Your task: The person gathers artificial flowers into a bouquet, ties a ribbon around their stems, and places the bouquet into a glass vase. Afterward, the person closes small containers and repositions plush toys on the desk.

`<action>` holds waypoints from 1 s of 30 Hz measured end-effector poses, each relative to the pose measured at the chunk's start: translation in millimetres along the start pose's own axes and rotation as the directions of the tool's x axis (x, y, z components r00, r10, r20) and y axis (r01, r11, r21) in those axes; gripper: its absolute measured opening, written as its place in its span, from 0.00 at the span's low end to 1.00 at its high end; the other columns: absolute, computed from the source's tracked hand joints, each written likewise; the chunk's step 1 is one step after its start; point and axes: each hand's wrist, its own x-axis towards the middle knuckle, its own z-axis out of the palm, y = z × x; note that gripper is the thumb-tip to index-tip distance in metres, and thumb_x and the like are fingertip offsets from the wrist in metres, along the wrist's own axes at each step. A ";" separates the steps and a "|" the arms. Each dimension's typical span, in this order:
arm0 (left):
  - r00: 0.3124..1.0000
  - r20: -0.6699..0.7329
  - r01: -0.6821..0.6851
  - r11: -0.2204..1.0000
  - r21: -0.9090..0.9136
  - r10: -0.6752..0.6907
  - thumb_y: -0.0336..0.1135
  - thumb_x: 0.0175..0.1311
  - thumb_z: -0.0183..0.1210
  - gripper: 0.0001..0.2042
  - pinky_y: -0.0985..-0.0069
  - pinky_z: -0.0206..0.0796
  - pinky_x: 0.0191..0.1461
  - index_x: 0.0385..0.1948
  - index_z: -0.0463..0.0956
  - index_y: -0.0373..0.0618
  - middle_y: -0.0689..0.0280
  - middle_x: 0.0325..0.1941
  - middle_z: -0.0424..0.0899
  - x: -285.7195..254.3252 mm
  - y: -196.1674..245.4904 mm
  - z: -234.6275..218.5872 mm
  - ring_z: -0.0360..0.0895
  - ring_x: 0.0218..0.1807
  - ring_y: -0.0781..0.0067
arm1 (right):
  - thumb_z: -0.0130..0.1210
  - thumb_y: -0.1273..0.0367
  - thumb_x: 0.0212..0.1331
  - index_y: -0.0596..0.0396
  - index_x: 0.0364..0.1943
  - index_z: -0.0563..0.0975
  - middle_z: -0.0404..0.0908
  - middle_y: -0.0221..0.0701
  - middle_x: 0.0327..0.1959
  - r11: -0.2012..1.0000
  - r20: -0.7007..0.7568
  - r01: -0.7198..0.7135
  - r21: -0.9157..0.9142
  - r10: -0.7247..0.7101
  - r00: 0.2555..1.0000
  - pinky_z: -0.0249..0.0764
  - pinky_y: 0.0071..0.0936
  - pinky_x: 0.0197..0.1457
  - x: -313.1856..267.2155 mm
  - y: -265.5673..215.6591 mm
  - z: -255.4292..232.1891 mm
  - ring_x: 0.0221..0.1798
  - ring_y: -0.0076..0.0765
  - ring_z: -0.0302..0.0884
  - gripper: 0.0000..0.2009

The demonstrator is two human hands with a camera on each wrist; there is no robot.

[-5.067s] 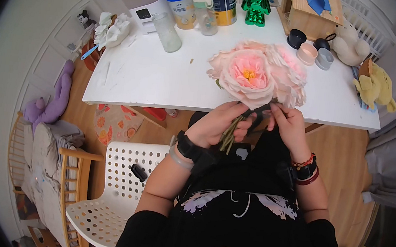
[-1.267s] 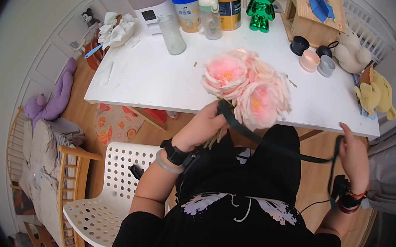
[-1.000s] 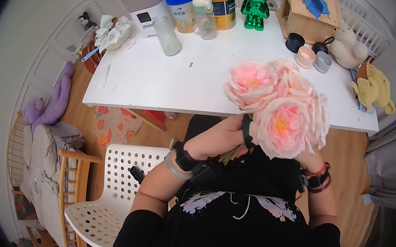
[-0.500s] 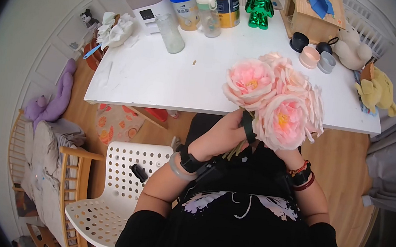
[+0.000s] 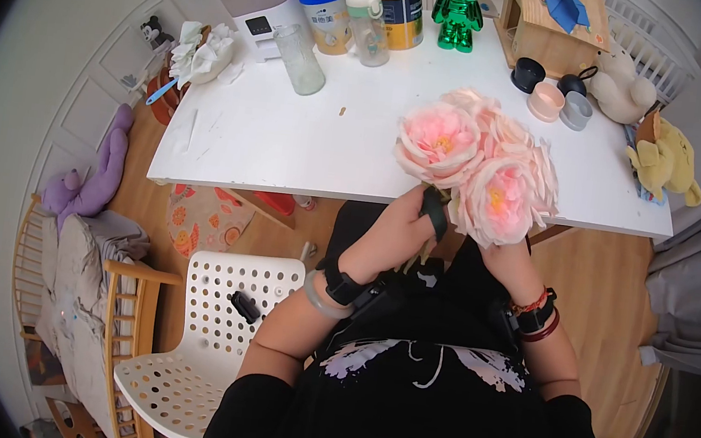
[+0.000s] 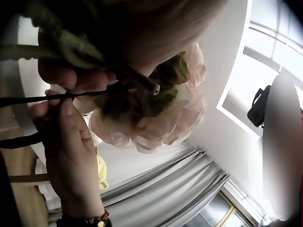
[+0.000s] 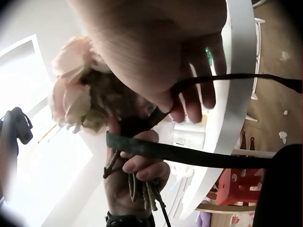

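In the head view, your bouquet (image 5: 477,169) lies aslant across the near edge of the counter (image 5: 290,143), its long axis running from the stems (image 5: 411,266), near your lap, up and to the right to the blooms (image 5: 441,143). The blooms sit just beyond and to the right of the fingers of your left hand (image 5: 392,234), which are curled round the stems; the stem ends come out below those fingers. The petals are pale pink, ruffled and wide open, deeper pink inwards, with yellow centres. A dark green ribbon (image 5: 435,213) lies over your left thumb, and your right hand (image 5: 512,270) is under the blooms, its fingertips hidden. From the left wrist, the blooms face away past your left fingers, shadowed green leaves show behind the petals, and one cut stem end points out towards the lower right. There you have the ribbon pinched between right thumb and finger, just beside your left fingertips. From the right wrist, the blooms point up and to the left of your left fingers, while thin, knobbly green-brown stems stick out below them. Two lengths of ribbon stretch off to the right, one passing between your right thumb and fingers.
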 end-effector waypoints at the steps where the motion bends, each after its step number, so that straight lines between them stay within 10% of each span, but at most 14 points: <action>1: 1.000 -0.017 0.009 1.000 0.026 -0.009 0.37 0.65 0.52 0.17 0.80 0.67 0.32 0.50 0.67 0.36 0.67 0.32 0.78 -0.5 1.6 -1.7 0.73 0.27 0.80 | 0.58 0.72 0.53 0.61 0.53 0.70 0.74 0.41 0.53 1.000 -0.034 -0.020 0.011 0.020 0.999 0.67 0.35 0.59 -0.8 -6.9 -0.6 0.56 0.43 0.72 0.21; 6: 0.985 -0.123 -0.095 0.978 0.186 0.119 0.38 0.64 0.53 0.17 0.74 0.69 0.40 0.47 0.67 0.33 0.57 0.37 0.81 2.0 -8.3 -3.6 0.79 0.35 0.68 | 0.58 0.71 0.55 0.59 0.48 0.73 0.78 0.37 0.46 0.964 -0.071 -0.062 0.257 0.083 0.994 0.69 0.31 0.54 3.0 -47.0 1.8 0.49 0.39 0.75 0.16; 9: 0.988 -0.118 -0.070 0.968 0.241 0.101 0.36 0.63 0.53 0.17 0.70 0.69 0.43 0.46 0.67 0.32 0.51 0.38 0.81 1.4 -1.1 -1.7 0.80 0.38 0.60 | 0.60 0.71 0.52 0.57 0.45 0.74 0.73 0.33 0.47 0.928 0.211 -0.218 0.304 0.157 0.965 0.64 0.30 0.58 5.8 -48.4 4.7 0.51 0.32 0.70 0.15; 16: 0.969 -0.106 -0.166 0.903 0.397 0.225 0.30 0.58 0.51 0.16 0.64 0.69 0.43 0.48 0.66 0.35 0.47 0.36 0.80 1.7 3.5 0.1 0.78 0.40 0.45 | 0.62 0.67 0.54 0.59 0.47 0.72 0.76 0.29 0.39 0.859 0.027 -0.227 0.459 0.241 0.970 0.70 0.26 0.48 6.0 -45.0 22.2 0.44 0.27 0.73 0.18; 19: 0.977 -0.114 -0.120 0.903 0.412 0.181 0.30 0.58 0.52 0.16 0.63 0.69 0.43 0.48 0.67 0.35 0.47 0.37 0.80 1.8 4.4 -1.6 0.78 0.41 0.45 | 0.61 0.69 0.55 0.59 0.46 0.72 0.75 0.26 0.35 0.947 -0.059 -0.088 0.308 0.112 0.992 0.70 0.22 0.44 5.3 -42.0 23.6 0.40 0.25 0.74 0.16; 24: 0.961 -0.137 -0.164 0.892 0.421 0.241 0.32 0.59 0.54 0.16 0.68 0.69 0.38 0.47 0.68 0.35 0.51 0.33 0.80 5.4 -14.6 -9.3 0.79 0.33 0.53 | 0.56 0.75 0.57 0.59 0.46 0.71 0.72 0.24 0.26 0.577 0.247 -0.453 0.680 0.402 0.882 0.64 0.14 0.21 3.8 -51.1 4.1 0.19 0.16 0.67 0.13; 30: 0.997 -0.072 -0.004 0.982 0.187 0.018 0.34 0.60 0.56 0.14 0.79 0.65 0.28 0.44 0.69 0.35 0.63 0.25 0.76 7.3 -13.8 -11.5 0.72 0.24 0.77 | 0.54 0.75 0.56 0.60 0.43 0.75 0.75 0.24 0.22 0.721 0.044 -0.326 0.611 0.380 0.924 0.60 0.13 0.16 1.4 -33.2 0.2 0.15 0.13 0.65 0.10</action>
